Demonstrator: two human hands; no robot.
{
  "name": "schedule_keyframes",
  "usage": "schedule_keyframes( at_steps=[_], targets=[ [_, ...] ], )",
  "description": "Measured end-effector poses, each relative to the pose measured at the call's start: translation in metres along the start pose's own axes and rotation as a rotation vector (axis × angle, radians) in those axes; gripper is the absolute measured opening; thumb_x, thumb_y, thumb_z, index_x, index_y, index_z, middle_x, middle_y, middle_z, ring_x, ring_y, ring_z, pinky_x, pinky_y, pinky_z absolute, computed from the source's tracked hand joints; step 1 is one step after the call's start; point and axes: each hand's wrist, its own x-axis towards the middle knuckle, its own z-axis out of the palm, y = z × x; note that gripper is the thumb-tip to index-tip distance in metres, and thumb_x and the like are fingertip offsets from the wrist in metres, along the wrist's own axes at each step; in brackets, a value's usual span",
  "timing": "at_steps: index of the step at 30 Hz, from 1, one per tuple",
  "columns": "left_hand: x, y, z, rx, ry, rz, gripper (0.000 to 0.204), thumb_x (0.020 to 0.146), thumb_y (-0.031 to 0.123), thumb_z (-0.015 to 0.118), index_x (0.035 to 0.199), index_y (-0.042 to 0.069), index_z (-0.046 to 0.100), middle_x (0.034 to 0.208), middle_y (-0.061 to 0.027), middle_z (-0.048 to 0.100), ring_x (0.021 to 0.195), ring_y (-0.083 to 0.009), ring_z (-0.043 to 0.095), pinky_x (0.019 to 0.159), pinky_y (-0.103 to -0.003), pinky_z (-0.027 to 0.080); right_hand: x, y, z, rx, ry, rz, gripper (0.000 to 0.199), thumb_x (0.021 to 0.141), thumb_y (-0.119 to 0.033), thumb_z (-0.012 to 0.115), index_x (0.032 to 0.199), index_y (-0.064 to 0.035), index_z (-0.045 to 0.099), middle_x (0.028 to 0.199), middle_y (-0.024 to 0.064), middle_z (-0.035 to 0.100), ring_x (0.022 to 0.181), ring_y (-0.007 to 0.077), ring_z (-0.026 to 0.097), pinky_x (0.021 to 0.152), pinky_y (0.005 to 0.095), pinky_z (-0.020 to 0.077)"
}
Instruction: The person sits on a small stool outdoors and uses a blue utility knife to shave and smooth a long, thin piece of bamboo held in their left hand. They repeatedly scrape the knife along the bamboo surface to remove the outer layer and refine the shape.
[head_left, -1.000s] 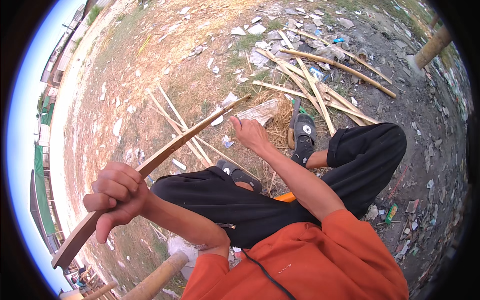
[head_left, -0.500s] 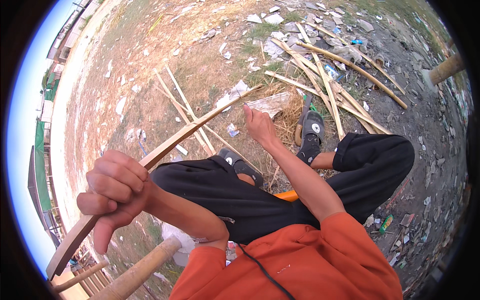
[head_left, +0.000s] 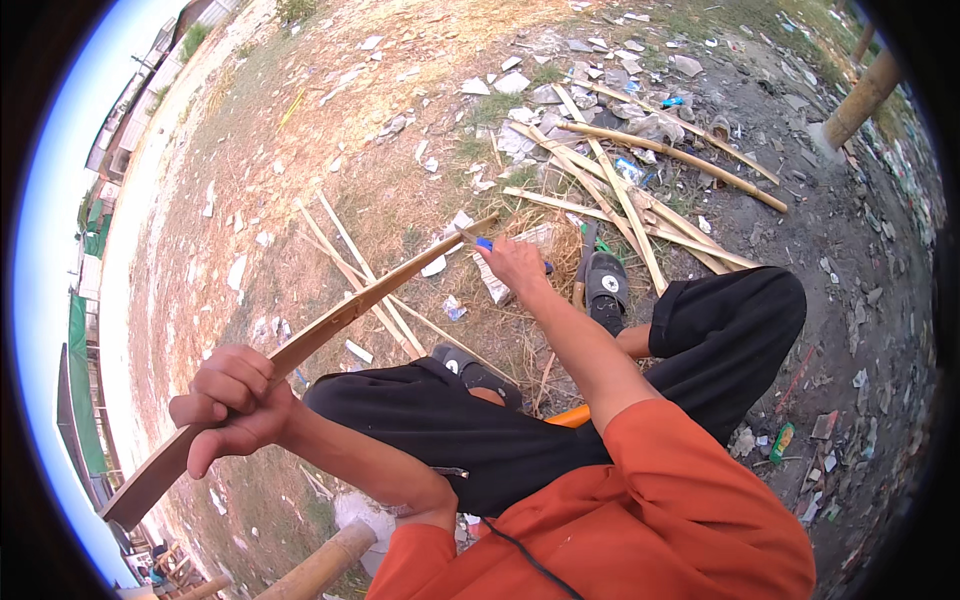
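Observation:
My left hand (head_left: pixel 238 402) is closed around the lower part of a long split bamboo strip (head_left: pixel 350 308), which slants up and away to the right. In my right hand (head_left: pixel 517 264) is a small knife with a blue handle (head_left: pixel 485 243); its blade lies at the strip's far end, seemingly touching it. Fingers hide most of the handle. Beyond my feet, beside the right shoe (head_left: pixel 606 283), rests a dark-bladed tool (head_left: pixel 587 250) with a wooden handle.
Several bamboo strips (head_left: pixel 625 190) and a round bamboo pole (head_left: pixel 690 160) lie in a pile ahead right. More thin strips (head_left: pixel 345 240) cross on the ground ahead. Upright bamboo posts stand at the right (head_left: pixel 862 100) and lower left (head_left: pixel 325 560). Litter covers the ground.
My right hand has come down slightly, and the blue-handled knife now shows at the strip's far end. The strip has tilted a little lower at that end. The view has shifted slightly.

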Motion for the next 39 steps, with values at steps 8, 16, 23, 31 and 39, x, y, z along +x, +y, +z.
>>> schedule_keyframes(
  at_steps=[8,16,23,31,39],
  targets=[
    [-0.003,0.001,0.0,-0.086,-0.08,0.02,0.054,0.083,0.061,0.048,0.069,0.011,0.033,0.044,0.0023,0.029,0.031,-0.0093,0.031,0.029,-0.024,0.031,-0.015,0.03,-0.092,0.059,0.131,-0.013,0.049,0.095,-0.043,0.04,0.083,-0.0005,0.061,0.067,0.016,0.06,0.076,0.0333,0.065,0.063,0.0422,0.0505],
    [0.005,-0.001,0.02,-0.159,-0.247,0.049,0.056,0.083,0.06,0.05,0.069,0.008,0.034,0.045,0.0004,0.033,0.031,-0.0114,0.036,0.028,-0.026,0.034,-0.156,-0.088,-0.16,0.928,-0.049,-0.245,0.048,0.097,-0.036,0.035,0.074,0.0026,0.052,0.064,0.0249,0.053,0.06,0.0425,0.048,0.06,0.0457,0.0396],
    [0.002,0.001,0.023,-0.188,-0.292,0.058,0.055,0.082,0.06,0.05,0.068,0.009,0.034,0.046,0.001,0.033,0.032,-0.01,0.034,0.028,-0.024,0.032,-0.157,-0.09,-0.155,0.677,0.013,-0.231,0.045,0.096,-0.033,0.039,0.071,0.002,0.053,0.058,0.028,0.051,0.06,0.0478,0.053,0.055,0.0524,0.0409],
    [0.001,0.002,0.023,-0.145,-0.261,0.034,0.056,0.08,0.064,0.049,0.066,0.012,0.031,0.046,0.0026,0.029,0.032,-0.0079,0.029,0.029,-0.021,0.027,-0.149,-0.087,-0.138,0.731,-0.009,-0.195,0.043,0.096,-0.034,0.039,0.078,0.0008,0.055,0.059,0.0283,0.053,0.059,0.0472,0.054,0.054,0.0527,0.0421],
    [0.002,0.002,0.021,-0.12,-0.248,0.017,0.056,0.081,0.063,0.048,0.07,0.011,0.032,0.047,0.0014,0.03,0.034,-0.0097,0.031,0.029,-0.024,0.029,-0.156,-0.109,-0.147,0.801,0.025,-0.205,0.041,0.097,-0.032,0.038,0.079,0.0008,0.055,0.058,0.0274,0.052,0.06,0.0465,0.055,0.054,0.0524,0.0406]
  ],
)
